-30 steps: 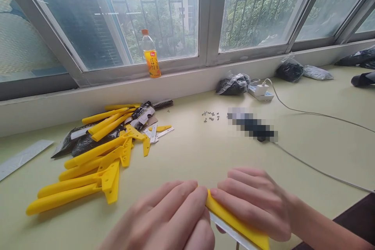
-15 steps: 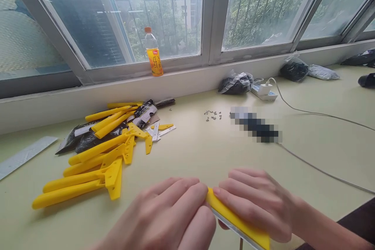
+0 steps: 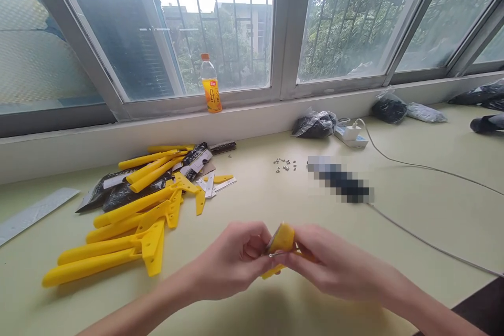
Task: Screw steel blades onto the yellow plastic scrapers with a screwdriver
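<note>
Both hands meet over the front of the table around a yellow plastic scraper [image 3: 284, 238], seen nearly end-on. My left hand [image 3: 230, 260] pinches its left side with thumb and bent fingers, close to a thin metal edge. On the other side, my right hand [image 3: 326, 260] is closed on it, thumb against the underside. Fingers hide much of the scraper. To the left lie several yellow scraper handles [image 3: 106, 249] with flared, holed ends, and flat metal strips [image 3: 210, 185]. Small screws [image 3: 285, 164] are scattered beyond the hands.
A drink bottle [image 3: 213, 92] stands on the window ledge. Bagged dark items [image 3: 315, 125] and a power strip [image 3: 352, 139] lie along the wall; a cable [image 3: 409, 241] crosses the right side. A blurred-out object [image 3: 340, 181] lies behind my right hand. A flat pale strip [image 3: 37, 212] is far left.
The scraper has been turned from lying lengthwise toward the lower right to nearly end-on. Both hands have shifted from an overhand hold to thumbs below, and sit closer together.
</note>
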Tool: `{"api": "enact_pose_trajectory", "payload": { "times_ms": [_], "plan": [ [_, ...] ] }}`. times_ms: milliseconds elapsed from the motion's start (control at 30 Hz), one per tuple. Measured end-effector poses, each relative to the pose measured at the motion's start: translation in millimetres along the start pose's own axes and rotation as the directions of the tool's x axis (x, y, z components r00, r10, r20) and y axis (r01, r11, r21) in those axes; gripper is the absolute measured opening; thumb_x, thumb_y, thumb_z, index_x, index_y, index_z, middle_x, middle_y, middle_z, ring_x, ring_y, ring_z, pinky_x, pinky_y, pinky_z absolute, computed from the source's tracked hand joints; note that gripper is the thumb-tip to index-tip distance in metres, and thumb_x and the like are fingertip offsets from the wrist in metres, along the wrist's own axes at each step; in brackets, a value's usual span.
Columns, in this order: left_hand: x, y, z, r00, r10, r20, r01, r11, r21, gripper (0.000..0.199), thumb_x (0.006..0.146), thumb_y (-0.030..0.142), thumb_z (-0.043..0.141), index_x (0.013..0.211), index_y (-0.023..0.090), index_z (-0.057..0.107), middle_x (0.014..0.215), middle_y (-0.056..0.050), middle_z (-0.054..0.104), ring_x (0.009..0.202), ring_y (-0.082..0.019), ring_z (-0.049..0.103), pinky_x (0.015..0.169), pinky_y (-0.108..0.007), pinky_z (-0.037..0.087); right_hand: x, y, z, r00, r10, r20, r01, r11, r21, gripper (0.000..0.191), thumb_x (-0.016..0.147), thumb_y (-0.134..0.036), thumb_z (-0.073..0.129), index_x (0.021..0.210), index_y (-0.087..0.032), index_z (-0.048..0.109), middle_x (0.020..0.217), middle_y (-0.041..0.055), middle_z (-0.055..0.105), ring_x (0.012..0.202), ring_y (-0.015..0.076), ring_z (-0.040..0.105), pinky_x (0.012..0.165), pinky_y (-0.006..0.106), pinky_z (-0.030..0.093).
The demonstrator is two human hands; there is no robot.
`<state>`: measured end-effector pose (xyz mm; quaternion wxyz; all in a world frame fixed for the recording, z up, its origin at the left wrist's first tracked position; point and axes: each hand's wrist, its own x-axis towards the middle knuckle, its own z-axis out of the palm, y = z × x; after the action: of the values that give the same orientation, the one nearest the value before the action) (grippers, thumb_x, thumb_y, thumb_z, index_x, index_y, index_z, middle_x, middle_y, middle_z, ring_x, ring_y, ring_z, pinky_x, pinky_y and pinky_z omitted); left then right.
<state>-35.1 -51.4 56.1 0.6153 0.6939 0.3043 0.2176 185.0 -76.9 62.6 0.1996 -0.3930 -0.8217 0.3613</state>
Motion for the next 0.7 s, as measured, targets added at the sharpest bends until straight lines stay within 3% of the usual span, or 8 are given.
{"api": "enact_pose_trajectory", "payload": {
  "times_ms": [167,367,533,700],
  "plan": [
    [3,-17,2.2,0.999,-0.019,-0.046,0.012,0.987,-0.157,0.033,0.091,0.041,0.068,0.082,0.015,0.049,0.073,0.000,0.056,0.067,-0.010,0.050,0.061,-0.024,0.037,1,5,3,0.997,0.061,-0.049,-0.061,0.998,-0.007,0.016,0.101,-0.021,0.049,0.087,-0.022,0.058,0.073,-0.0053,0.056,0.063,0.0109,0.043,0.058,0.024,0.032],
    [0,-12,-7.6,1.000,-0.007,-0.006,0.007,0.999,-0.039,0.030,0.094,0.040,0.065,0.089,0.011,0.063,0.078,-0.004,0.063,0.070,-0.010,0.053,0.063,-0.022,0.041,2,6,7,0.998,0.016,-0.055,-0.018,0.999,-0.037,0.013,0.101,-0.024,0.049,0.093,-0.021,0.058,0.083,-0.0012,0.065,0.071,0.0138,0.054,0.065,0.026,0.039],
    [0,-1,-16.2,0.988,0.112,-0.108,-0.093,0.981,0.170,0.029,0.097,0.036,0.060,0.114,0.015,0.070,0.101,-0.009,0.074,0.092,-0.018,0.067,0.083,-0.028,0.055,5,10,5,0.997,-0.074,-0.035,0.070,0.993,-0.098,0.013,0.100,-0.024,0.049,0.096,-0.020,0.061,0.086,0.0020,0.068,0.072,0.0156,0.060,0.068,0.026,0.043],
    [2,6,-16.8,0.997,0.069,-0.047,-0.064,0.994,0.086,0.027,0.095,0.035,0.063,0.107,0.013,0.072,0.093,-0.008,0.074,0.081,-0.015,0.067,0.074,-0.027,0.058,5,9,6,0.988,-0.151,-0.026,0.148,0.984,-0.103,0.013,0.100,-0.024,0.050,0.100,-0.019,0.062,0.087,0.0035,0.070,0.074,0.0166,0.062,0.067,0.026,0.045]
  ]
}}
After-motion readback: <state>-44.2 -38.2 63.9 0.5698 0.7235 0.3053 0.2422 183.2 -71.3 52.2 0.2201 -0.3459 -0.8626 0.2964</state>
